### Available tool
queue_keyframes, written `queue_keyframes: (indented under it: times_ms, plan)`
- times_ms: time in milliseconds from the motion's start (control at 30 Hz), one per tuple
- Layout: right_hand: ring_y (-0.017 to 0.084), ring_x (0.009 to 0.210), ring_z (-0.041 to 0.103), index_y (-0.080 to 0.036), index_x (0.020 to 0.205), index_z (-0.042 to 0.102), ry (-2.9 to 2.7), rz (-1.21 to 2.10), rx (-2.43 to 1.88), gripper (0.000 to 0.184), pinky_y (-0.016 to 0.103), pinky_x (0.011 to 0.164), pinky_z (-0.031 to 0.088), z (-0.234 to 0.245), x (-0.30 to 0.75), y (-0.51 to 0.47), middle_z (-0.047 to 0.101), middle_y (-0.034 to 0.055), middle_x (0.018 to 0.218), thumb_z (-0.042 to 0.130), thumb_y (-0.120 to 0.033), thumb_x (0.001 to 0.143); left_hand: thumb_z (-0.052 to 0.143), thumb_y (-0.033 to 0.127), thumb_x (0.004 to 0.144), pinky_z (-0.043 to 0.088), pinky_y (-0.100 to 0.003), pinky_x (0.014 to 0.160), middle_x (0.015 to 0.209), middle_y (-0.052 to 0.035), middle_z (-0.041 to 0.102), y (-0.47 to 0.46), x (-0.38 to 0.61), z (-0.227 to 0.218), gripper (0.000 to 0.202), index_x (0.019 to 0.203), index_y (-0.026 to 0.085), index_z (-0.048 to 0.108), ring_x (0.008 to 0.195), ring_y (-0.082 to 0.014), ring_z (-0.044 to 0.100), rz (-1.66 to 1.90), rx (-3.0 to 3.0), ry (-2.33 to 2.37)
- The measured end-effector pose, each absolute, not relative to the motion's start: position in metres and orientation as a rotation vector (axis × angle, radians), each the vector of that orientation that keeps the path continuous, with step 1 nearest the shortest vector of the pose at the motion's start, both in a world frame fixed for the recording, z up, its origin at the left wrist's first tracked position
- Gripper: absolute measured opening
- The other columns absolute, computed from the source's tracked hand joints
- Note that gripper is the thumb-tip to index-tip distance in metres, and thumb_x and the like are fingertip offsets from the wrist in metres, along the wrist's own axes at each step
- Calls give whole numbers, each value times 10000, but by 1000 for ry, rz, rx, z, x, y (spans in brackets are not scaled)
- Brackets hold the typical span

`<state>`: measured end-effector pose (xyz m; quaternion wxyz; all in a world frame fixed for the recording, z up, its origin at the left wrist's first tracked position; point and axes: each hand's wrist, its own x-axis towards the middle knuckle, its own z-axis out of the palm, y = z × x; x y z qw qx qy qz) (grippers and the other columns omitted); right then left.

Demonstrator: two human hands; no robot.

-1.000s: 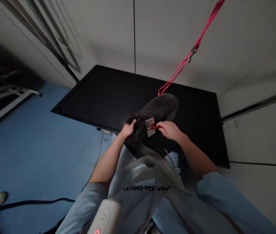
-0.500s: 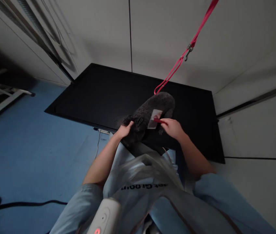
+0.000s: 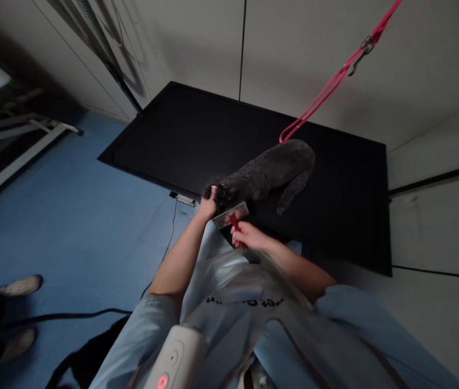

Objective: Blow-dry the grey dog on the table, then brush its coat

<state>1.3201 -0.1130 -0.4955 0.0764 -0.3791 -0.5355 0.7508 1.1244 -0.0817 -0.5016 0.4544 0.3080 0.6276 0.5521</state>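
Note:
A dark grey, curly-coated dog (image 3: 272, 167) is on a black grooming table (image 3: 188, 135), its front end towards my body. My left hand (image 3: 207, 206) is closed on the dark fur at that front end; the exact part it grips is hard to make out. A slicker brush (image 3: 231, 216) with a pale flat head and red handle is in my right hand (image 3: 250, 235), the fingers wrapped round the handle. The brush head is close to the fur beside my left hand; whether it touches cannot be told.
A pink grooming loop (image 3: 314, 111) with a metal clip hangs down to the dog's rear. Another person's shoe (image 3: 21, 285) is on the blue floor (image 3: 124, 227) at left, near a black cable (image 3: 79, 314). A pale metal frame (image 3: 22, 156) stands farther left.
My right hand has carried the brush from the dog's side towards its front end and my body. My left hand stays at the front end. The view has shifted, bringing another person's feet in.

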Motion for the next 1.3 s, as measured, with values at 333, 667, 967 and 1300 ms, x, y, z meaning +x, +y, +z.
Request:
queue_keyframes:
  times_ms: [333,667,967,1300]
  plan:
    - [62,336,318,-217,814,429,-1155,2134,-1170,300,186,362,239,-521,1293,-155,376,-109,444,417,-514,861,569,496,791,490,-285,873,847,-33,677,-69,1116,-510,317,735,185,595,937,-178,626,1450,715,1429]
    - [110,535,568,-191,836,472,-944,2396,-1049,309,246,534,456,-511,1283,-152,599,-27,622,628,-447,760,674,506,690,519,-340,861,871,-50,712,-67,1120,-516,428,939,159,656,945,-224,655,1430,378,1335]
    - [124,653,644,-177,852,500,-851,2442,-1091,231,262,623,500,-506,1286,-141,696,43,805,625,-365,802,663,467,725,523,-349,844,814,-49,717,-68,1117,-517,357,892,152,663,876,-225,674,1400,352,1306]
    - [133,584,638,-187,867,465,-906,2580,-1004,193,270,583,501,-494,1292,-140,712,60,799,526,-371,868,648,427,756,524,-373,836,806,-70,722,-74,1115,-519,344,927,129,653,830,-234,686,1357,296,1249]
